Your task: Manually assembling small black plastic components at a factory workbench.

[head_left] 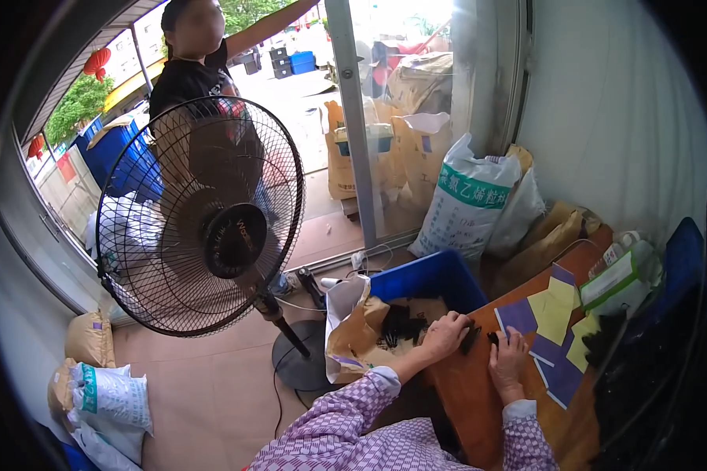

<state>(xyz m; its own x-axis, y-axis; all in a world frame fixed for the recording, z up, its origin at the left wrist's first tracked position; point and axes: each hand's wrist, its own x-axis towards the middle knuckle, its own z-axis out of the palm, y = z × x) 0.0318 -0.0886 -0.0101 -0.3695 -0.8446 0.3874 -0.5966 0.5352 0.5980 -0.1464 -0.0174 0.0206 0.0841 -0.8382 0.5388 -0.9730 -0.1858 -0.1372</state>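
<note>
My left hand (445, 334) is at the edge of the brown wooden table (479, 392), its fingers closed on a dark, narrow black piece (470, 339). To its right, my right hand (509, 361) is over the tabletop, fingers bent, with a small black piece (492, 338) at the fingertips. What exactly these pieces are is too small to make out. Left of my left hand, a pile of black pieces (401, 323) lies in an opened brown paper sack (352, 334). Purple-and-yellow cards (554, 310) lie beside my right hand.
A black standing fan (236, 239) rises at left. Behind the sack sits a blue bin (440, 275); a white-and-green sack (467, 196) leans by the glass door. Black items (636, 385) are heaped at right. Another person (192, 86) stands in the doorway. More sacks (114, 396) lie lower left.
</note>
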